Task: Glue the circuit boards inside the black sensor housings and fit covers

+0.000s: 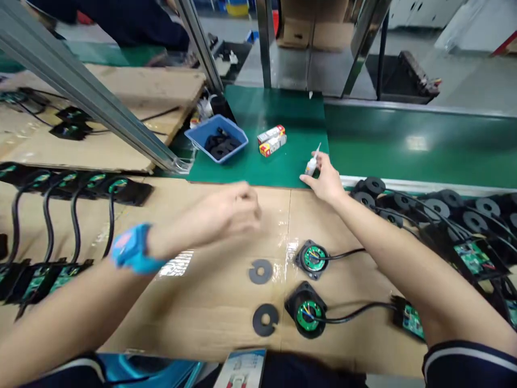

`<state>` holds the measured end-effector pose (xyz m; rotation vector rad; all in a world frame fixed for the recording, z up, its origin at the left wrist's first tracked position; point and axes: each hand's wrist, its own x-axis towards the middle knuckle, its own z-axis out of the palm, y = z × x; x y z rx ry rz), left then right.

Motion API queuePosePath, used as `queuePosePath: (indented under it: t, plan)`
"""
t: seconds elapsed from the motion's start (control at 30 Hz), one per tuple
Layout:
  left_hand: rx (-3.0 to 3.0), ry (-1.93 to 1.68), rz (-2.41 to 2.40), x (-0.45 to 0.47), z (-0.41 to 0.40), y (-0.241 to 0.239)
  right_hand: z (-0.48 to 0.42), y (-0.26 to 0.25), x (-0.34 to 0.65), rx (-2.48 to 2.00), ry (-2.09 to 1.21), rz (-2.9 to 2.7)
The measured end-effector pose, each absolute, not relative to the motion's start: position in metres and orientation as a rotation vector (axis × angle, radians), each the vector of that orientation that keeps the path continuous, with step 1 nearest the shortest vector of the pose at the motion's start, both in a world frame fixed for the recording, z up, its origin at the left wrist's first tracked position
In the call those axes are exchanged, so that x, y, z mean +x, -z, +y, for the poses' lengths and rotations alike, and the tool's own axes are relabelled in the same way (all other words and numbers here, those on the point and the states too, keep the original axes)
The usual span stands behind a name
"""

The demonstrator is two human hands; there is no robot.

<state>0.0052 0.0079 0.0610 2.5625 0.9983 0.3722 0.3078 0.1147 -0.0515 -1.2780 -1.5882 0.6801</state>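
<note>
My right hand [328, 180] has its thumb and fingers around a small white glue bottle [311, 166] with a thin pointed nozzle, near the front edge of the green mat. Over the cardboard, my left hand [238, 210] is smeared by motion; its fingers look curled, and what they may hold is hidden. Below the hands lie two dark foam rings with a slit, one grey ring [260, 271] and one darker ring [259, 320]. To their right sit two black round housings with green circuit boards and cables, an upper housing [301, 260] and a lower housing [297, 302].
A blue bin [194, 137] of black foam pieces and small red-yellow boxes [273, 144] stand on the green mat [250, 105]. Cabled black units [125, 189] line the left; foam-ringed parts [438, 207] crowd the right. A metal post [92, 97] slants at left.
</note>
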Motion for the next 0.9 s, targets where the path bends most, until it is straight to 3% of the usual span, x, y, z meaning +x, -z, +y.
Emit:
queuePosePath:
  t: [0.17,0.3,0.4,0.7,0.9]
  plan:
    - [2.461,-0.279,0.796,-0.002,-0.12,-0.036,0.003,-0.01,0.33,-1.227,-0.571,-1.612]
    - [2.471,-0.223,0.836,-0.002,-0.158,-0.007,-0.122,-0.048,0.347,-1.261,-0.565,-1.681]
    - [2.551,-0.208,0.878,0.005,-0.166,0.01,-0.18,-0.04,0.354,-1.276,-0.591,-1.829]
    - [2.367,-0.575,1.165,0.025,-0.192,0.027,-0.204,0.003,0.356,-1.376,-0.445,-2.005]
    - [2.144,-0.567,0.6,0.066,-0.144,0.013,-0.197,0.01,0.355,-1.369,-0.506,-2.031]
